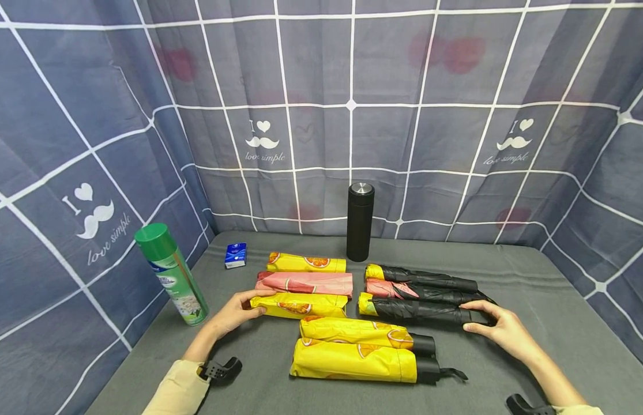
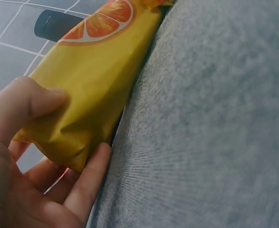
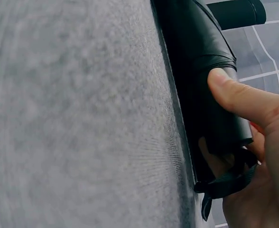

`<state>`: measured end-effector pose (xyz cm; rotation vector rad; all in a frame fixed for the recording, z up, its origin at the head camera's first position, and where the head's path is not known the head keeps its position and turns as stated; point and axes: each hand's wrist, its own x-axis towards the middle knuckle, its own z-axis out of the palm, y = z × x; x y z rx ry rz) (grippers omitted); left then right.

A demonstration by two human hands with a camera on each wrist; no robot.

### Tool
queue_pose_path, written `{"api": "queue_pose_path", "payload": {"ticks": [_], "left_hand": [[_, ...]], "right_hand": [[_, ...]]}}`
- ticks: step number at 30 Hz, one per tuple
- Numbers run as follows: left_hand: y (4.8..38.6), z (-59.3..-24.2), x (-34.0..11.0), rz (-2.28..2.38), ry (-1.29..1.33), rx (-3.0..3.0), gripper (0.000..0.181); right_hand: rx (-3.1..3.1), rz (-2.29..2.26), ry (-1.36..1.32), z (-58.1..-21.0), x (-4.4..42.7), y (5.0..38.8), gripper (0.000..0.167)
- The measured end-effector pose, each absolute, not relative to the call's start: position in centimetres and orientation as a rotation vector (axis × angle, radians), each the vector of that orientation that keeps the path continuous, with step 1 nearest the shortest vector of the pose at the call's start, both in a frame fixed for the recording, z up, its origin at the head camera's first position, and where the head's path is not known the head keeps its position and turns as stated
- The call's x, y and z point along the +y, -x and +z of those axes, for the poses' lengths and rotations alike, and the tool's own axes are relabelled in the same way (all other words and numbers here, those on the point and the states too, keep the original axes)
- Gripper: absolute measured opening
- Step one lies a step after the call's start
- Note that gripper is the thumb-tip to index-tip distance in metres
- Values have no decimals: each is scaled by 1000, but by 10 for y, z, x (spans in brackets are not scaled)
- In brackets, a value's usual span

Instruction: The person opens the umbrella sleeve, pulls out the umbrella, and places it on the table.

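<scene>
My left hand (image 1: 237,316) pinches the left end of a flat yellow umbrella sleeve (image 1: 300,305) printed with orange slices; in the left wrist view its thumb lies on the fabric. The handle end of a folded black umbrella (image 1: 420,308) with a yellow tip is held by my right hand (image 1: 503,329), thumb on the handle and a wrist strap (image 3: 229,183) hanging below. Beyond the sleeve lie a pink sleeve (image 1: 311,283) and another yellow sleeve (image 1: 321,264). Two more folded umbrellas, one pink and black (image 1: 430,293), one yellow and black (image 1: 430,278), lie behind the held one.
Nearer me lie two yellow sleeved umbrellas (image 1: 352,332) (image 1: 357,362) with black handles. A black thermos (image 1: 360,225) stands at the back. To the left are a green spray can (image 1: 176,276) and a small blue pack (image 1: 235,255). Checked curtains (image 1: 321,138) surround the grey table (image 1: 269,369).
</scene>
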<state>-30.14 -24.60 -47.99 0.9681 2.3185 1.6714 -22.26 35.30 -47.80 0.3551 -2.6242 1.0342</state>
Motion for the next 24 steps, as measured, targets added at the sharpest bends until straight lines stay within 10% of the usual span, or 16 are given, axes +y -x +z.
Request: {"api": "queue_pose_path", "payload": {"ticks": [24], "left_hand": [[288,-455,-261,1531,-978,2453,46]], "right_hand": [[-2510,972,-497,-483,354,225,36]]}}
